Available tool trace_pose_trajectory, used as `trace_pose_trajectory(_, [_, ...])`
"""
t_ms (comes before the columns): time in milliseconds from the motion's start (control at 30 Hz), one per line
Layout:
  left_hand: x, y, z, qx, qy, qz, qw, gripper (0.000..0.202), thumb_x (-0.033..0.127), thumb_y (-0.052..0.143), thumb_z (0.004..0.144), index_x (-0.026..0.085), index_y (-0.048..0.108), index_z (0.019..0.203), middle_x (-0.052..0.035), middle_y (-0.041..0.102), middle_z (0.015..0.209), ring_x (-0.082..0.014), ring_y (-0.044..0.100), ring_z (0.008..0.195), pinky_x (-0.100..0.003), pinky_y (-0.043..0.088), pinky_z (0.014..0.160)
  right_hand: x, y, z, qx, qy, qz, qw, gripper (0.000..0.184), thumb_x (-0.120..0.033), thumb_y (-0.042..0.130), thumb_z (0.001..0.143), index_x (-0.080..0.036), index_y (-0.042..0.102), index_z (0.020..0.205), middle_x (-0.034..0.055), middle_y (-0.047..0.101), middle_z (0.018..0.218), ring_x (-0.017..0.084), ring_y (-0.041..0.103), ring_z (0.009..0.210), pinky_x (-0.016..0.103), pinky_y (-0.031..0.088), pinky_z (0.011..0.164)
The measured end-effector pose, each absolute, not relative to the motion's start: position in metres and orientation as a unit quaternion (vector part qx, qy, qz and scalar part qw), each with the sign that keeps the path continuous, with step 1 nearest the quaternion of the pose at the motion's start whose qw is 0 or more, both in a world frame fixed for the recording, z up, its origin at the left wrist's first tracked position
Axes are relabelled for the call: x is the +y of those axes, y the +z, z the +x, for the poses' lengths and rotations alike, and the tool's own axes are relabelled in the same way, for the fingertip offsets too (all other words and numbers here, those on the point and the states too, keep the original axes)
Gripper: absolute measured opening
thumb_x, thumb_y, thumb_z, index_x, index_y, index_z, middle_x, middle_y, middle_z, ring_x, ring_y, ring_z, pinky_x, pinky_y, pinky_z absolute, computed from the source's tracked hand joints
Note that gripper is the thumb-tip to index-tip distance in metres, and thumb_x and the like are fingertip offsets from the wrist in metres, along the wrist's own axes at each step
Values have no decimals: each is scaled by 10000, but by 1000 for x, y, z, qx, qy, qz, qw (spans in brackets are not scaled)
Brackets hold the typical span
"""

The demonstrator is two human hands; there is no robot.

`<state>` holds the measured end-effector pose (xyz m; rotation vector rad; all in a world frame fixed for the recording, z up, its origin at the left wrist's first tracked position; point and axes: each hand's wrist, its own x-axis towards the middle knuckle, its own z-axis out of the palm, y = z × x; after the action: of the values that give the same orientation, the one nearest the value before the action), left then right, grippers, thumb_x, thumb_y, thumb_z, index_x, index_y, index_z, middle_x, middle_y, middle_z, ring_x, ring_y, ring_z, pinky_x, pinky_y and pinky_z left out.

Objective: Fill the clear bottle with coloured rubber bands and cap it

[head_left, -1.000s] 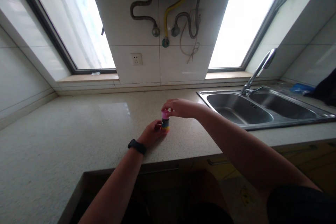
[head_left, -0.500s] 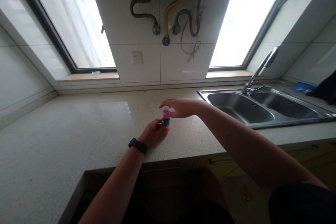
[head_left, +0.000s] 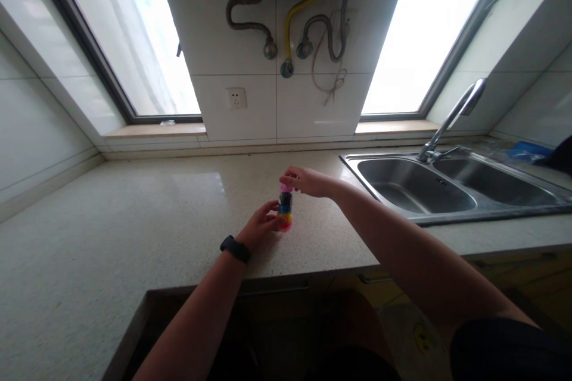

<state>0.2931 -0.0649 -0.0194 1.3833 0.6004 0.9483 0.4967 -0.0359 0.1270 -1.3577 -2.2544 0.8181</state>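
Note:
A small bottle with a pink cap and coloured bands of dark, blue, yellow and red stands near the middle of the pale speckled countertop. My left hand, below a black wristband, grips the bottle's lower part from the left. From the right, my right hand has its fingers closed on the pink cap at the top. Those fingers partly hide the cap.
To the right a double steel sink with a tall faucet is set into the counter. Pipes and a wall socket are on the tiled wall behind. A blue plastic item lies at the far right.
My right hand has come down and its spread fingers have closed on the pink cap. My left hand still holds the bottle. The view has shifted slightly.

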Motion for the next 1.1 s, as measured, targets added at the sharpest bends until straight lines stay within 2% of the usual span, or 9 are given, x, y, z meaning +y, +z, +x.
trace_pose_trajectory(133, [-68, -17, 293, 257, 405, 574, 664, 567, 373, 736, 829, 220, 474, 1308, -128, 507, 1288, -229, 658, 994, -445, 580, 831, -32, 117, 507, -713, 527, -383, 261, 443, -323, 490, 949, -168, 512, 1363, 136, 595, 1340, 195, 609, 1073, 335, 525, 858])
trace_pose_trajectory(200, [-69, -16, 294, 254, 398, 566, 676, 591, 380, 743, 820, 233, 453, 1314, -133, 497, 1305, -250, 653, 1030, -482, 578, 850, -31, 111, 509, -689, 570, -339, 292, 505, -257, 566, 904, -180, 483, 1396, 132, 580, 1371, 183, 605, 1110, 347, 506, 940])
trace_pose_trajectory(300, [-69, -16, 295, 250, 395, 561, 683, 594, 378, 743, 823, 242, 441, 1316, -136, 498, 1302, -256, 649, 1045, -501, 572, 865, -30, 103, 506, -684, 561, -334, 325, 464, -263, 642, 877, -148, 540, 1315, 138, 648, 1248, 172, 631, 1036, 339, 512, 921])
trace_pose_trajectory(500, [-69, -15, 295, 245, 403, 550, 689, 568, 343, 749, 828, 242, 447, 1298, -124, 508, 1263, -254, 651, 1033, -519, 566, 877, -27, 97, 494, -682, 467, -430, 363, 338, -426, 649, 885, -122, 649, 1033, 96, 691, 949, 148, 617, 796, 278, 506, 704])
trace_pose_trajectory(633, [-67, -18, 295, 244, 408, 549, 687, 563, 338, 747, 832, 248, 447, 1300, -116, 502, 1251, -252, 647, 1029, -526, 564, 877, -29, 98, 502, -647, 527, -405, 374, 365, -415, 531, 947, -145, 645, 1165, 118, 686, 1081, 166, 627, 881, 287, 509, 724])
trace_pose_trajectory(767, [-66, -22, 295, 241, 414, 550, 684, 553, 323, 747, 834, 256, 453, 1298, -108, 496, 1251, -250, 641, 1032, -530, 555, 882, -31, 97, 512, -655, 573, -337, 358, 457, -252, 663, 835, -181, 592, 1281, 103, 662, 1206, 173, 628, 1015, 308, 511, 842])
trace_pose_trajectory(900, [-65, -25, 295, 241, 425, 560, 669, 565, 318, 754, 830, 261, 461, 1309, -110, 481, 1262, -248, 638, 1026, -497, 555, 866, -33, 90, 510, -679, 538, -328, 377, 507, -313, 769, 769, -156, 602, 1221, 108, 668, 1141, 175, 633, 996, 337, 509, 879])
trace_pose_trajectory(1000, [-64, -25, 295, 239, 431, 572, 656, 585, 303, 767, 819, 269, 465, 1319, -104, 467, 1263, -227, 639, 999, -440, 555, 841, -36, 83, 500, -688, 472, -380, 400, 485, -353, 802, 735, -141, 625, 1133, 87, 651, 1014, 153, 615, 869, 324, 521, 811])
trace_pose_trajectory(1100, [-63, -25, 294, 235, 435, 579, 648, 586, 296, 778, 806, 265, 480, 1309, -100, 465, 1253, -213, 637, 976, -397, 548, 820, -41, 78, 492, -674, 435, -420, 425, 597, -354, 847, 675, -131, 594, 1167, 84, 613, 1005, 145, 578, 823, 307, 519, 750])
